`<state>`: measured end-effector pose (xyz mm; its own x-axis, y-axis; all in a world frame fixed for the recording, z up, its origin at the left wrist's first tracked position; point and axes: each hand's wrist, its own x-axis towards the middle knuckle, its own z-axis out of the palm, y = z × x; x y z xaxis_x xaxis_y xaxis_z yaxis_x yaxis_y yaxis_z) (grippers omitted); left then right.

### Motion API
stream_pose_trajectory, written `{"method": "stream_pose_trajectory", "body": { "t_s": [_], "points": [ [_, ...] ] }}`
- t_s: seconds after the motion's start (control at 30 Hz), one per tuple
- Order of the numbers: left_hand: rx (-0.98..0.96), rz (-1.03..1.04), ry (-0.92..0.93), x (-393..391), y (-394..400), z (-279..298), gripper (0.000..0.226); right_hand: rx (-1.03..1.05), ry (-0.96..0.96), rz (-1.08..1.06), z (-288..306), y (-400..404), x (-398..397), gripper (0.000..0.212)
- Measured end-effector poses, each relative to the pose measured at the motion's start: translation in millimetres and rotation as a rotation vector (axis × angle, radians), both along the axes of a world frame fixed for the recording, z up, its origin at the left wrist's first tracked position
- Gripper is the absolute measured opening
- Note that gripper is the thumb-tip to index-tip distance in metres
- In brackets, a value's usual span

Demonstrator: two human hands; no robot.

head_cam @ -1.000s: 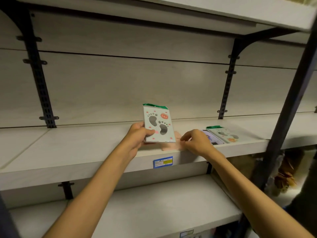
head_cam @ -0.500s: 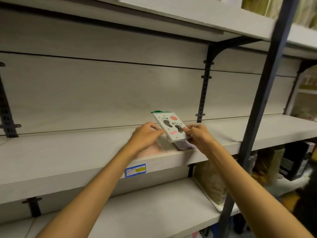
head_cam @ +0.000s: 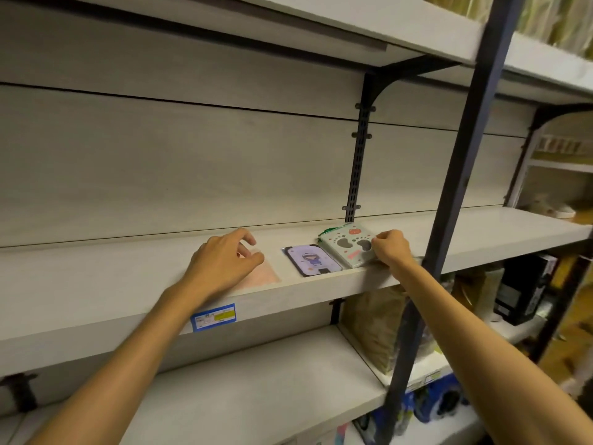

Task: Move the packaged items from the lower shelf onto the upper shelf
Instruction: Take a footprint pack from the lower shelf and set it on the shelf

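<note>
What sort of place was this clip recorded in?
Probably a shop or its stockroom. Long pale shelves sit on slotted black uprights, a blue and yellow price label is stuck to the shelf edge, and small packaged items lie flat, such as the footprint pack that the right hand holds.

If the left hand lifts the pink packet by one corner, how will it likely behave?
The pink packet lies completely flat against the shelf and looks sheet-thin, so it is probably light and may flex or droop. With so little edge showing, the left hand may need to slide it to the shelf lip first.
</note>
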<state>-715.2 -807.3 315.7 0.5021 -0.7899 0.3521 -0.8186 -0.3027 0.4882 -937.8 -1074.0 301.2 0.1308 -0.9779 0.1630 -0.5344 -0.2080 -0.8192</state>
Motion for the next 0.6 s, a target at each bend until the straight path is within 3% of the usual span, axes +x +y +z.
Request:
{"method": "stream_pose_trajectory", "body": {
  "t_s": [0.27, 0.6],
  "points": [
    [-0.045, 0.06, -0.016, -4, 4, 0, 0.03, -0.186, 0.375, -0.033, -22, -9, 0, 0.028],
    [-0.064, 0.136, 0.005, -6, 17, -8, 0.022, -0.269, 0.369, 0.042, -27, -20, -6, 0.025]
  ]
}}
